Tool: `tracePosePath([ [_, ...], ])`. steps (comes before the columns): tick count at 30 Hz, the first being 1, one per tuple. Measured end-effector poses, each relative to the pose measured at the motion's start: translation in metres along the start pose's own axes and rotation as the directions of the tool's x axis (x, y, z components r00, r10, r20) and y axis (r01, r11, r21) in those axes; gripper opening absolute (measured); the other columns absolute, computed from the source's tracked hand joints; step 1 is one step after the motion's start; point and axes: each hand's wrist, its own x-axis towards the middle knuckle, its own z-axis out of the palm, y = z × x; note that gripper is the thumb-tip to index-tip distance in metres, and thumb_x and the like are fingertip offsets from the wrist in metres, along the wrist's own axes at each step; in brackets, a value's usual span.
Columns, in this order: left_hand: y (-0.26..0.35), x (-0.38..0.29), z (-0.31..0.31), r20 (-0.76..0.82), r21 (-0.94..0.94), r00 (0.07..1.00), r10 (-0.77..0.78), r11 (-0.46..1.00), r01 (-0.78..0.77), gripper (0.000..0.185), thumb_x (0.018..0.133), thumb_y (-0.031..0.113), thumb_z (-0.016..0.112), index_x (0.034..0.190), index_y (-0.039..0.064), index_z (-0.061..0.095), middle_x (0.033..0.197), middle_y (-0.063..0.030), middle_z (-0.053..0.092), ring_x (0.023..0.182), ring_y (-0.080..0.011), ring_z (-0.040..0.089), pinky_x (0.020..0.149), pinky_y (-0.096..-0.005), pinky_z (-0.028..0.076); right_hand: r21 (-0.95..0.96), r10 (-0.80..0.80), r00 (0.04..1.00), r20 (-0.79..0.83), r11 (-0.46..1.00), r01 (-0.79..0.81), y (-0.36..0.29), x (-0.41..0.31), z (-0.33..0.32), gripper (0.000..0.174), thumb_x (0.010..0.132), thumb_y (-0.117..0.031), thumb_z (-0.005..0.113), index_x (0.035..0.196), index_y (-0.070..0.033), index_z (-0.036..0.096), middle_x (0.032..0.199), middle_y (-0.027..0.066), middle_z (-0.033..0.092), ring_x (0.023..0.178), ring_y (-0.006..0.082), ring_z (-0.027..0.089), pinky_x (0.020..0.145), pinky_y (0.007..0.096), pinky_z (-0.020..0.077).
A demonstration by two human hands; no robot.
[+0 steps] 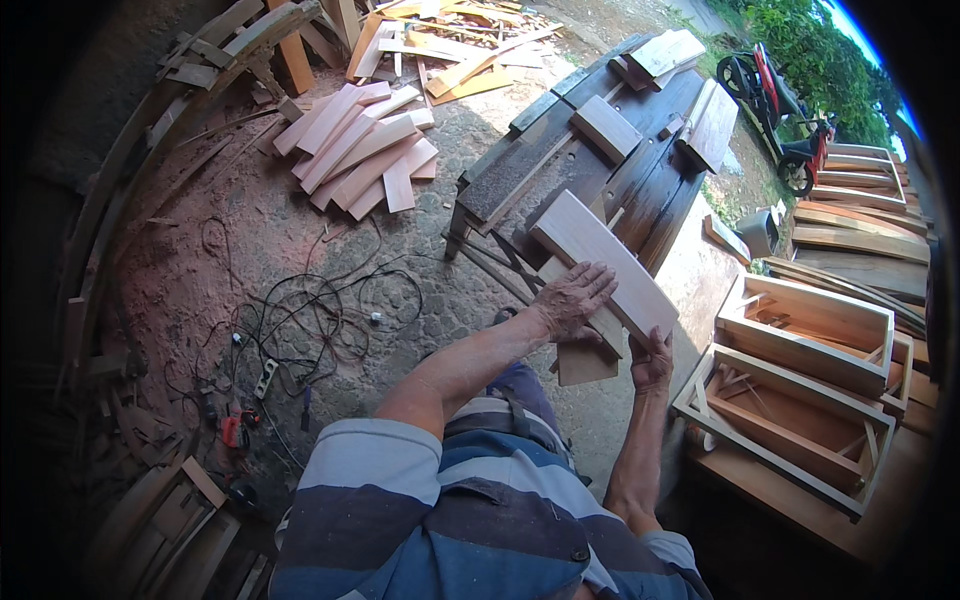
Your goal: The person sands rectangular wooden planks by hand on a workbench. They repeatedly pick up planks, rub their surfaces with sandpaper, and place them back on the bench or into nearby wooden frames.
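Observation:
A pale, planed wooden board [604, 259] slants across the near end of the workbench [555, 169]. My right hand [651, 360] grips its near end, with fingers at the edge. My left hand [577, 300] lies flat over the board's left edge, fingers stretched out on the wood. Beneath that hand is another length of board [609, 330], partly hidden, and a short wooden piece [589, 365] shows lower still. Farther along the bench sits a wooden block [606, 129]. Thick boards [664, 56] are stacked at its far end, with more boards [709, 127] along the right side.
Planed boards [360, 150] are heaped on the floor at left, with offcuts [465, 45] beyond. Tangled cables [322, 300], a power strip [265, 379] and a red power tool [236, 429] lie on the floor. Wooden frames [806, 330] stand at right; a red motorcycle [806, 150] is parked behind.

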Motion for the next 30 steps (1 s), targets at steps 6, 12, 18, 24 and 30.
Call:
tracePosePath([
  [6,-0.0014,-0.0003,0.0024,-0.012,-0.017,1.0,-0.005,1.0,0.005,0.104,0.072,0.063,0.073,0.149,0.001,0.04,0.154,-0.0188,0.04,0.147,-0.0329,0.033,0.124,-0.045,0.022,-0.004,-0.002,1.0,-0.03,1.0,0.002,-0.0008,-0.0026,0.0039,0.053,0.095,-0.012,0.066,0.143,-0.016,0.044,0.123,0.013,0.062,0.106,0.0304,0.068,0.087,0.0432,0.0623],
  [12,-0.0015,0.0003,0.0024,-0.026,-0.031,1.0,-0.009,1.0,0.008,0.106,0.071,0.064,0.073,0.149,0.001,0.039,0.154,-0.0186,0.04,0.147,-0.0329,0.032,0.124,-0.0444,0.022,0.005,-0.006,1.0,-0.012,1.0,0.006,-0.0003,-0.0014,0.0021,0.053,0.095,-0.011,0.065,0.144,-0.015,0.043,0.123,0.0134,0.062,0.107,0.0306,0.067,0.088,0.0431,0.0622],
  [18,-0.0014,-0.0002,0.0021,-0.011,-0.012,1.0,-0.008,1.0,0.008,0.105,0.072,0.063,0.073,0.149,0.001,0.04,0.155,-0.0183,0.04,0.147,-0.0328,0.031,0.124,-0.0448,0.021,-0.007,-0.024,1.0,-0.02,1.0,0.023,-0.0013,-0.0039,0.0085,0.052,0.096,-0.011,0.065,0.143,-0.014,0.043,0.123,0.013,0.062,0.107,0.0301,0.067,0.087,0.0429,0.0623],
  [24,-0.0013,-0.0001,0.003,-0.007,-0.022,1.0,-0.006,1.0,0.006,0.104,0.072,0.063,0.073,0.148,0.001,0.04,0.154,-0.0189,0.039,0.148,-0.0331,0.031,0.124,-0.0453,0.02,-0.01,-0.015,1.0,-0.019,1.0,0.015,-0.0002,-0.0032,0.0078,0.05,0.096,-0.011,0.065,0.142,-0.013,0.045,0.122,0.0122,0.062,0.106,0.0295,0.068,0.086,0.0424,0.0627],
  [30,-0.0016,-0.0003,0.0026,-0.016,-0.037,1.0,-0.005,0.999,0.004,0.104,0.072,0.063,0.073,0.148,0.0,0.04,0.154,-0.0193,0.04,0.147,-0.0334,0.031,0.124,-0.0453,0.02,-0.001,-0.03,0.999,-0.018,1.0,0.03,0.0004,-0.0049,0.0092,0.049,0.096,-0.011,0.065,0.141,-0.014,0.046,0.122,0.0124,0.062,0.105,0.0292,0.068,0.084,0.042,0.0633],
])
